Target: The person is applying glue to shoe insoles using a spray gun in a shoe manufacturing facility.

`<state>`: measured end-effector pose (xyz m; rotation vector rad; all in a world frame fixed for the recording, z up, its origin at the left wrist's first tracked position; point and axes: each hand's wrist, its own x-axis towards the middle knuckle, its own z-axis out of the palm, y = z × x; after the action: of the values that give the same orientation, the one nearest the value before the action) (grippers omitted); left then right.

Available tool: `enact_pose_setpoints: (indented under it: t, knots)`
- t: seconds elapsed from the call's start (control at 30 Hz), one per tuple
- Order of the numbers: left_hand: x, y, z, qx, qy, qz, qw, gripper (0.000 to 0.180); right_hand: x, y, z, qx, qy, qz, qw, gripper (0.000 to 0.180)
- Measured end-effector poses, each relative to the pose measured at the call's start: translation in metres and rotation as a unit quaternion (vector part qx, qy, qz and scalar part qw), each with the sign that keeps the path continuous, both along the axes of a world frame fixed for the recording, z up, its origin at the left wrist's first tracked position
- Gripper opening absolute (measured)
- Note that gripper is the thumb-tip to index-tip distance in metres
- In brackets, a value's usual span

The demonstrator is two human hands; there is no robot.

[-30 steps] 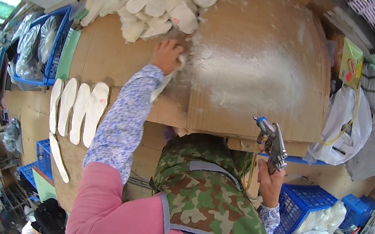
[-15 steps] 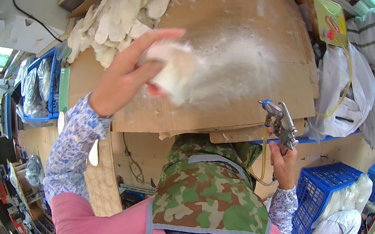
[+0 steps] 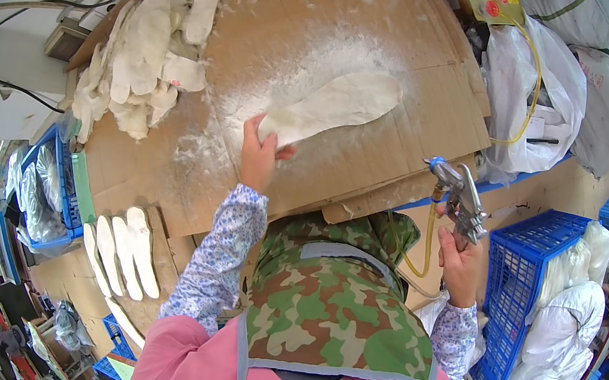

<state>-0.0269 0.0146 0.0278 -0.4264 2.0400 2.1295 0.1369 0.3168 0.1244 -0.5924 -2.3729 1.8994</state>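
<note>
Left hand pinches the near end of a white insole, fingers closed on its heel; the rest of the insole lies flat on the cardboard, pointing far and right, in the middle of a pale dusted patch. Right hand is wrapped round the grip of a spray gun, held upright at the near right edge of the cardboard, nozzle well apart from the insole. Cannot tell whether the trigger is pressed.

Pile of loose insoles sits at the far left of the cardboard. A row of insoles lies laid out near left, below the board. Blue crate stands to the right, beside white bags.

Judgement on doing this well: lay the insole fully flat inside the sprayed patch and take the fingers off the heel end, or that end will stay uncoated. Bring the gun over from the right and sweep along its length. Keep the sleeve clear of the spray.
</note>
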Motion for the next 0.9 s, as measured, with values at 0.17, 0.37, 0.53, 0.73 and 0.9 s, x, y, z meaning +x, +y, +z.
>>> enact_pose_setpoints:
  t: [0.17,0.37,0.53,0.73,0.9]
  knots:
    - [0.036,-0.039,-0.044,-0.09,-0.05,0.004,0.995,0.035,-0.02,-0.025,-0.004,0.026,-0.037,0.059,0.997,0.026]
    - [0.035,-0.04,-0.037,-0.123,-0.034,0.034,0.991,0.032,-0.057,-0.068,-0.001,0.115,-0.039,0.21,0.97,0.026]
    - [0.02,-0.028,-0.049,-0.205,0.042,0.038,0.977,0.023,-0.071,-0.108,0.003,0.104,-0.052,0.254,0.96,0.035]
    - [0.015,-0.028,-0.045,-0.155,0.024,0.032,0.987,0.019,-0.077,-0.132,0.003,0.096,-0.053,0.3,0.948,0.038]
    - [0.015,-0.028,-0.05,-0.118,0.033,0.028,0.992,0.017,-0.081,-0.139,0.0,0.112,-0.045,0.306,0.944,0.039]
